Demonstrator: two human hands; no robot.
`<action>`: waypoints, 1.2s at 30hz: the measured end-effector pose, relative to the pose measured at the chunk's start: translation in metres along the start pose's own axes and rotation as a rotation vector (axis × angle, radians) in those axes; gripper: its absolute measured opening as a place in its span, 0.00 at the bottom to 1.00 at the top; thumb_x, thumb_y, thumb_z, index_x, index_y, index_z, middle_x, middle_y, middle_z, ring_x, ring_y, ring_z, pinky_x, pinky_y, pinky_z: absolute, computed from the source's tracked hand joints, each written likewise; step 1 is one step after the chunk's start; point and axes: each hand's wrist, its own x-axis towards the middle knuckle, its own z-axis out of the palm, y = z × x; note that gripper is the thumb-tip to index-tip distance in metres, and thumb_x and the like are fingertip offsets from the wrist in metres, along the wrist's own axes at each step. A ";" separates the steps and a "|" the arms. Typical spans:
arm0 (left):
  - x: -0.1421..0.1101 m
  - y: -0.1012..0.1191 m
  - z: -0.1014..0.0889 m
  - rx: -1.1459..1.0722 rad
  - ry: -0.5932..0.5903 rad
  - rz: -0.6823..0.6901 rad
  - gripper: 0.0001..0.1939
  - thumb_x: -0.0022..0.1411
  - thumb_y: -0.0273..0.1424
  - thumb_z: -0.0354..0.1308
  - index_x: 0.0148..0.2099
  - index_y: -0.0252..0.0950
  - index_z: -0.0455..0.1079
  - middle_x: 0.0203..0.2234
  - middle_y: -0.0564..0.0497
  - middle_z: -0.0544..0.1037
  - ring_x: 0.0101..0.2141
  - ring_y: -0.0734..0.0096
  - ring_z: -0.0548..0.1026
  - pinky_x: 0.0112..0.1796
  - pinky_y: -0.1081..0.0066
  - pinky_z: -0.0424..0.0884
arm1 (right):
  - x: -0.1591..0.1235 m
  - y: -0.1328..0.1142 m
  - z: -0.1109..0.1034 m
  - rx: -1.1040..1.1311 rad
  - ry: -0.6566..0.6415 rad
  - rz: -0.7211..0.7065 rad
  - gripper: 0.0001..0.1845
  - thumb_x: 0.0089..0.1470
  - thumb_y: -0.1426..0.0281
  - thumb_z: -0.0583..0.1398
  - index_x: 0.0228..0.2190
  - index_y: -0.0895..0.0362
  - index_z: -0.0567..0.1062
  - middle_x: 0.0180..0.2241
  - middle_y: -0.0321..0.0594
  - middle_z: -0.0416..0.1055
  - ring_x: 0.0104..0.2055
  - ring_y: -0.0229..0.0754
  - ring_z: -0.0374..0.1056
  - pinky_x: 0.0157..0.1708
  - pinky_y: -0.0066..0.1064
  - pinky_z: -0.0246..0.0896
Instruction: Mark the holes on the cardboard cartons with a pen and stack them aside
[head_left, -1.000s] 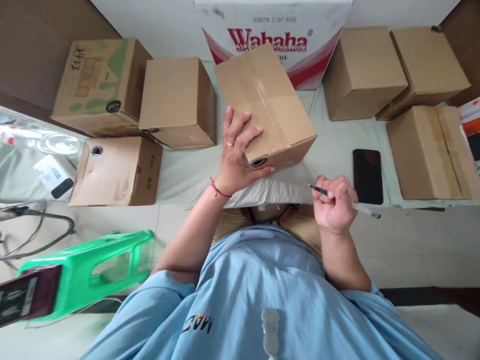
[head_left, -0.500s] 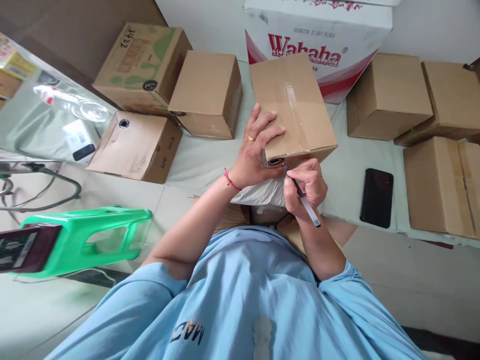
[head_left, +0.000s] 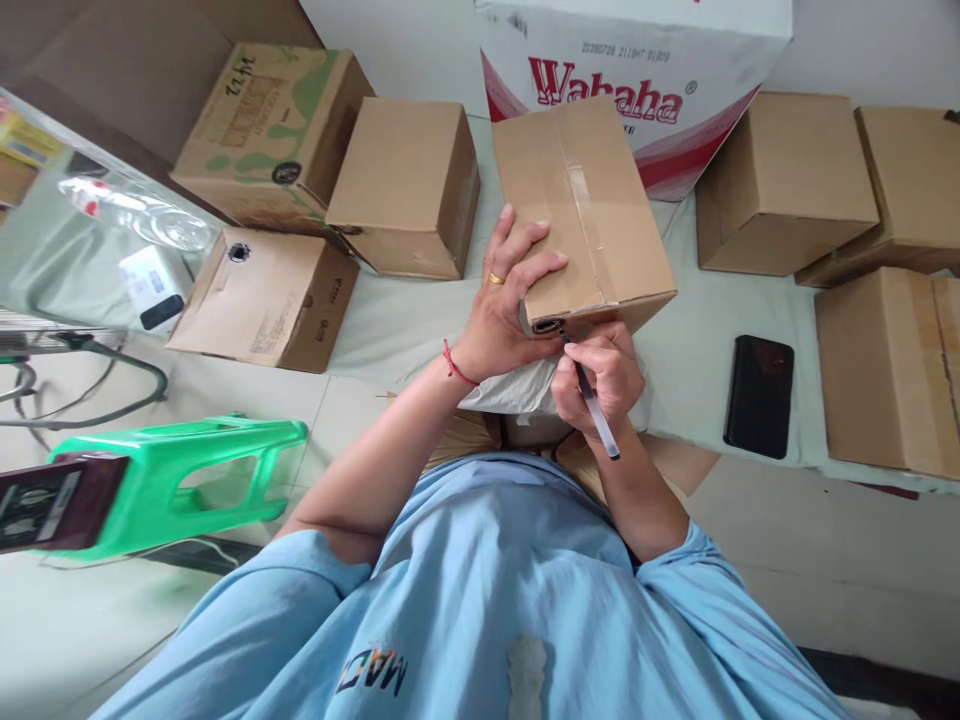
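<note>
A taped cardboard box (head_left: 581,210) rests on the pale green cloth in front of me, its near side turned toward me. My left hand (head_left: 510,300) grips its left near corner, fingers spread on top and thumb along the near side. In that near side is a dark-edged round hole (head_left: 546,326). Pinched in my right hand (head_left: 604,375) is a pen (head_left: 595,408) with a black grip and clear barrel. Its tip is at the right edge of the hole; whether it touches the cardboard is hard to tell.
Several cardboard boxes stand left and right, one at the left (head_left: 247,300) with a hole. Behind is a large white Wahaha carton (head_left: 712,120). A black phone (head_left: 759,395) lies right. At left are a plastic bottle (head_left: 142,215) and a green stool (head_left: 150,480).
My right hand and the pen have shifted slightly left and down along the hole's edge. My left hand keeps its hold on the box. The view has tilted a little.
</note>
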 end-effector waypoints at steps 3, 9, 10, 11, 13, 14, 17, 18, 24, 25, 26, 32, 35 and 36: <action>0.002 0.002 -0.001 0.002 -0.012 -0.036 0.50 0.57 0.76 0.60 0.71 0.55 0.63 0.75 0.44 0.65 0.79 0.34 0.54 0.77 0.24 0.43 | -0.005 0.002 0.000 -0.008 -0.036 0.017 0.16 0.59 0.76 0.60 0.46 0.47 0.71 0.27 0.31 0.71 0.29 0.44 0.70 0.32 0.39 0.68; 0.002 0.003 0.000 0.005 -0.016 -0.084 0.49 0.57 0.76 0.59 0.70 0.54 0.65 0.75 0.44 0.65 0.80 0.35 0.52 0.77 0.26 0.45 | -0.007 0.002 0.002 0.002 -0.055 0.017 0.16 0.57 0.76 0.61 0.45 0.47 0.71 0.28 0.31 0.73 0.30 0.45 0.70 0.36 0.40 0.68; 0.001 0.003 0.000 0.007 -0.021 -0.087 0.49 0.57 0.76 0.59 0.70 0.54 0.65 0.75 0.45 0.64 0.80 0.35 0.52 0.77 0.27 0.44 | -0.006 0.001 0.002 -0.002 -0.051 0.010 0.15 0.57 0.76 0.61 0.44 0.47 0.71 0.28 0.31 0.73 0.30 0.45 0.70 0.36 0.40 0.68; 0.001 0.003 0.000 0.010 -0.028 -0.087 0.49 0.57 0.76 0.59 0.70 0.55 0.64 0.76 0.45 0.63 0.80 0.36 0.51 0.78 0.27 0.44 | -0.005 0.000 0.003 -0.001 -0.048 0.003 0.15 0.57 0.76 0.61 0.44 0.47 0.72 0.28 0.31 0.73 0.30 0.45 0.69 0.36 0.40 0.68; 0.001 0.003 0.000 0.015 -0.042 -0.075 0.50 0.57 0.76 0.58 0.71 0.55 0.63 0.77 0.45 0.62 0.81 0.35 0.49 0.78 0.27 0.43 | -0.003 -0.001 0.004 0.002 -0.045 -0.008 0.15 0.57 0.77 0.61 0.43 0.47 0.72 0.27 0.31 0.73 0.30 0.45 0.69 0.36 0.40 0.67; 0.001 0.003 0.000 0.018 -0.040 -0.060 0.50 0.57 0.77 0.58 0.72 0.56 0.61 0.77 0.45 0.61 0.81 0.35 0.49 0.78 0.27 0.42 | -0.003 -0.001 0.004 0.000 -0.046 -0.014 0.15 0.57 0.77 0.61 0.43 0.47 0.72 0.27 0.31 0.74 0.30 0.44 0.69 0.36 0.39 0.67; 0.001 0.002 0.001 0.020 0.020 0.020 0.51 0.59 0.76 0.57 0.74 0.58 0.56 0.75 0.46 0.62 0.81 0.39 0.51 0.79 0.30 0.43 | -0.003 -0.002 0.004 -0.018 -0.063 -0.026 0.13 0.58 0.76 0.61 0.42 0.48 0.72 0.28 0.30 0.75 0.29 0.43 0.70 0.37 0.40 0.67; 0.001 0.002 0.002 0.021 0.040 0.039 0.50 0.60 0.76 0.57 0.75 0.59 0.55 0.75 0.47 0.62 0.80 0.41 0.52 0.79 0.31 0.43 | -0.003 -0.002 0.004 -0.019 -0.070 -0.020 0.12 0.58 0.76 0.61 0.42 0.48 0.72 0.28 0.30 0.76 0.29 0.43 0.71 0.38 0.40 0.68; 0.000 -0.001 0.006 0.038 0.017 -0.024 0.48 0.59 0.76 0.57 0.72 0.61 0.57 0.75 0.50 0.62 0.81 0.40 0.50 0.79 0.31 0.46 | 0.002 -0.008 0.001 0.066 -0.084 0.048 0.15 0.61 0.74 0.62 0.48 0.46 0.73 0.32 0.34 0.79 0.34 0.46 0.74 0.37 0.41 0.72; -0.001 -0.001 0.006 0.039 0.028 -0.020 0.47 0.60 0.76 0.57 0.71 0.59 0.58 0.75 0.50 0.63 0.81 0.41 0.52 0.79 0.31 0.47 | 0.003 -0.009 0.001 0.074 -0.081 0.044 0.16 0.61 0.74 0.62 0.49 0.46 0.73 0.32 0.34 0.79 0.33 0.46 0.74 0.37 0.41 0.72; -0.001 -0.001 0.006 0.045 0.039 -0.015 0.46 0.61 0.75 0.57 0.71 0.58 0.59 0.75 0.49 0.64 0.80 0.42 0.53 0.79 0.32 0.47 | 0.005 -0.009 0.001 0.079 -0.077 0.038 0.15 0.62 0.74 0.62 0.49 0.46 0.73 0.32 0.34 0.79 0.33 0.46 0.73 0.37 0.41 0.72; 0.000 0.000 0.005 0.063 0.047 0.022 0.45 0.63 0.74 0.57 0.72 0.58 0.57 0.74 0.48 0.64 0.80 0.45 0.52 0.79 0.34 0.46 | 0.007 -0.010 0.003 0.108 -0.064 0.047 0.17 0.62 0.75 0.63 0.50 0.47 0.74 0.33 0.34 0.79 0.34 0.46 0.72 0.36 0.40 0.72; 0.001 0.000 0.005 0.032 0.016 -0.019 0.45 0.62 0.75 0.56 0.71 0.59 0.57 0.75 0.49 0.63 0.80 0.44 0.53 0.79 0.34 0.44 | 0.005 -0.010 0.003 0.133 -0.060 0.066 0.18 0.62 0.76 0.63 0.51 0.47 0.75 0.33 0.34 0.79 0.34 0.46 0.72 0.36 0.40 0.72; 0.001 0.000 0.004 0.024 0.015 -0.026 0.45 0.61 0.75 0.56 0.71 0.59 0.57 0.75 0.49 0.63 0.80 0.44 0.53 0.79 0.34 0.44 | 0.004 -0.010 0.003 0.137 -0.062 0.068 0.18 0.62 0.76 0.63 0.51 0.47 0.75 0.33 0.34 0.79 0.34 0.46 0.72 0.36 0.40 0.72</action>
